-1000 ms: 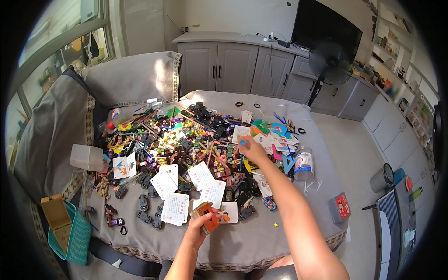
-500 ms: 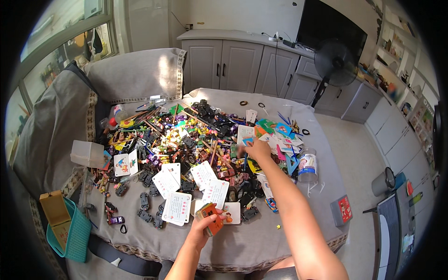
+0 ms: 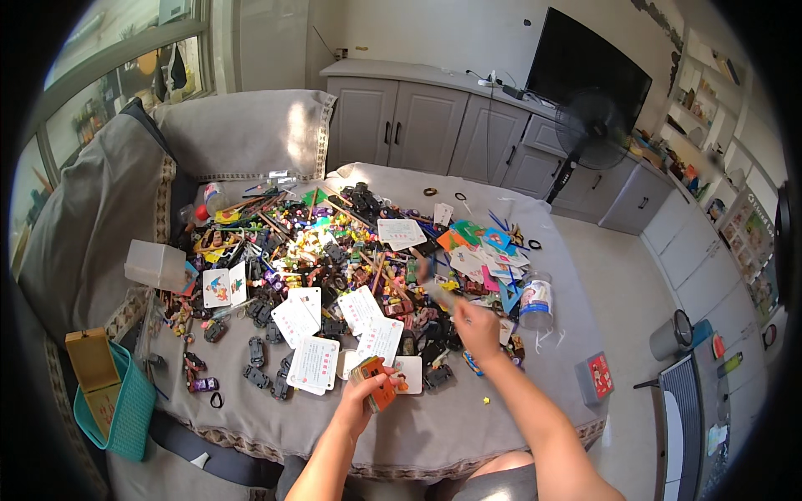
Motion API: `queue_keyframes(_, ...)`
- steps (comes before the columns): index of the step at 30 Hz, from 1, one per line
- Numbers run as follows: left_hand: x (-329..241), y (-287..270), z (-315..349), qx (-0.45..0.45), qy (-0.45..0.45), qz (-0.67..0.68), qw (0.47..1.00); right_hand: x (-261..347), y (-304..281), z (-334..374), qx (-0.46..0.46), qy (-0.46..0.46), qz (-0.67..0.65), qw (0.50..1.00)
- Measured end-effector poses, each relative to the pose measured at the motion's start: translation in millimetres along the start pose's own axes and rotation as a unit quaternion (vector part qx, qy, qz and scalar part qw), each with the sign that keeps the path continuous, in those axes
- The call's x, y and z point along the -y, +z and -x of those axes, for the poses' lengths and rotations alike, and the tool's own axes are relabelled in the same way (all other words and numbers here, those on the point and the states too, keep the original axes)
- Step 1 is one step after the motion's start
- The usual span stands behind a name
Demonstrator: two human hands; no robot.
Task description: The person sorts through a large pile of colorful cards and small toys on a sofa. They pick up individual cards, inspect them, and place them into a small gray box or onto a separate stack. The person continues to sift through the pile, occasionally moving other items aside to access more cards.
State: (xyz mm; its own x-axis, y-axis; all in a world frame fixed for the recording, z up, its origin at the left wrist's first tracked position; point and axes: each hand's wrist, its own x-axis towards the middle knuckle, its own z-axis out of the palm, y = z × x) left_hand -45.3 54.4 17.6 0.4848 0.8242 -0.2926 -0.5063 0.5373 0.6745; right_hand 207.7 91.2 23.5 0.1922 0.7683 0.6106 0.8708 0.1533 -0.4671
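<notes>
My left hand (image 3: 361, 396) is closed round a small stack of orange-edged cards (image 3: 383, 392) near the front of the cloth. To its right, my right hand (image 3: 479, 329) is closed over the toys, pinching a thin flat piece that looks like a card (image 3: 441, 295), smeared by motion. White printed cards (image 3: 314, 365) lie face up just beyond my left hand, with another white card (image 3: 381, 341) overlapping others beside them. Farther back, a white card (image 3: 401, 234) rests on the heap of toys. Coloured cards and flat pieces (image 3: 493, 250) are spread at the heap's right side.
Several dark toy cars (image 3: 257, 377) lie left of the cards. A clear plastic jar (image 3: 536, 302) stands right of the heap, and a clear box with a red card (image 3: 595, 378) near the right edge. A teal basket (image 3: 134, 409) and a translucent bin (image 3: 156, 265) are at left.
My right hand has drawn back toward me and slightly right, away from the coloured cards. A white card that was beside it now lies farther left on the heap. My left hand keeps its stack.
</notes>
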Motion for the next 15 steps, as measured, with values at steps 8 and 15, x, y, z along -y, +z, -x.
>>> queue_keyframes(8,12.4,-7.4,-5.0,-0.04,0.026,-0.004,0.999,65.2,-16.7,99.4,0.139,-0.007,-0.084,0.987)
queue_keyframes(15,10.3,-14.6,-0.8,-0.056,0.014,-0.013,0.998,67.7,-16.2,100.3,0.217,0.005,-0.073,0.974)
